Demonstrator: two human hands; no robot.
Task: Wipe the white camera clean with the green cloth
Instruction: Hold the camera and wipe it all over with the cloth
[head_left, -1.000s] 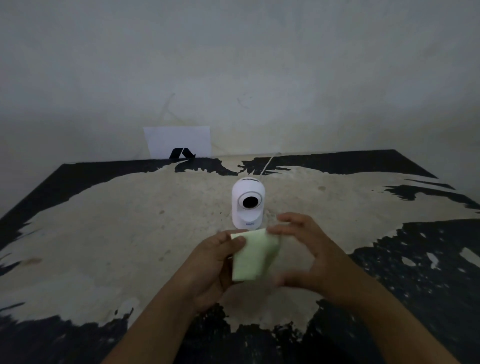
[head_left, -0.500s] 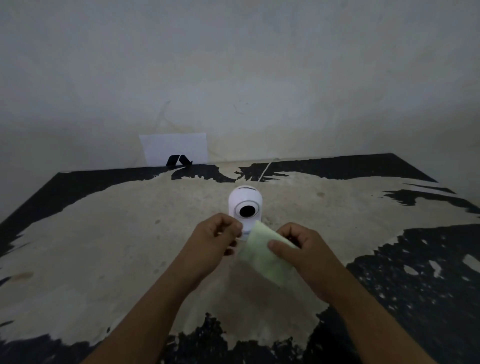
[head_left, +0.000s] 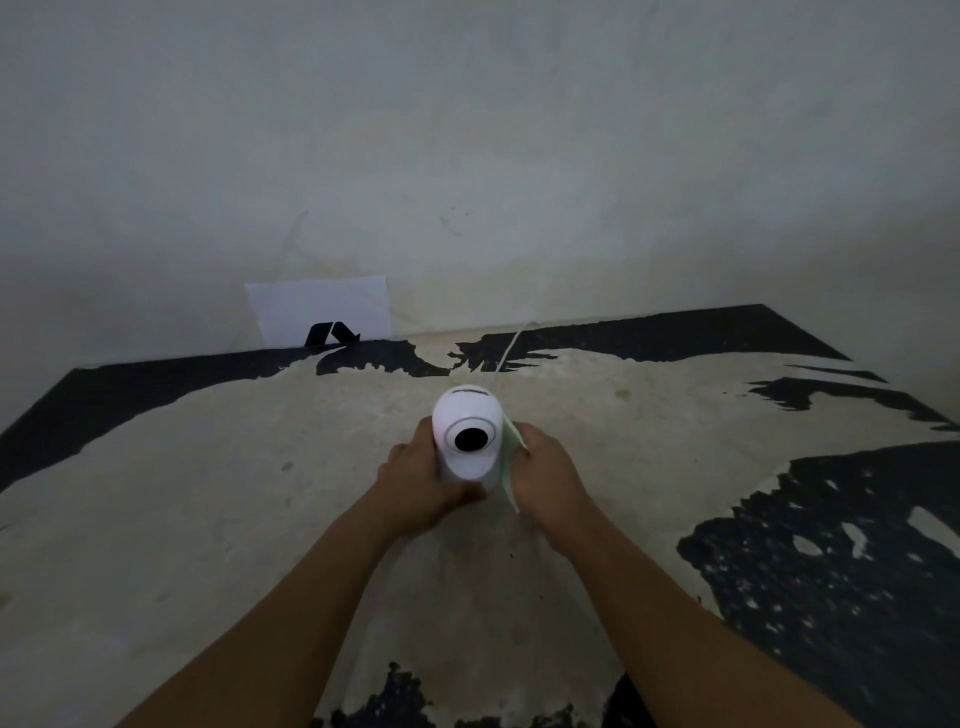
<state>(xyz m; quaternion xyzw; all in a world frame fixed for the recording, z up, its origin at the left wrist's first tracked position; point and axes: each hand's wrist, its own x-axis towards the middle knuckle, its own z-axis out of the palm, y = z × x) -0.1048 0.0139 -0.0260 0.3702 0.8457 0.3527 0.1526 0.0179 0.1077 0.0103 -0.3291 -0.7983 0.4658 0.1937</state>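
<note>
The white camera (head_left: 467, 415), round-headed with a black lens facing me, stands at the middle of the worn table. My left hand (head_left: 415, 480) wraps around its left side and base. My right hand (head_left: 545, 475) presses the pale green cloth (head_left: 510, 457) against the camera's right side; only a thin edge of the cloth shows between hand and camera. A thin white cable (head_left: 511, 348) runs from behind the camera toward the wall.
The table (head_left: 260, 493) has a cream top with worn black patches. A white card (head_left: 322, 309) with a black mark leans against the grey wall at the back left. The table's back edge meets the wall just behind the camera.
Both hands moved forward from in front of the camera onto it. The left hand let go of the cloth and took the camera; the right hand brought the cloth to its right side.
</note>
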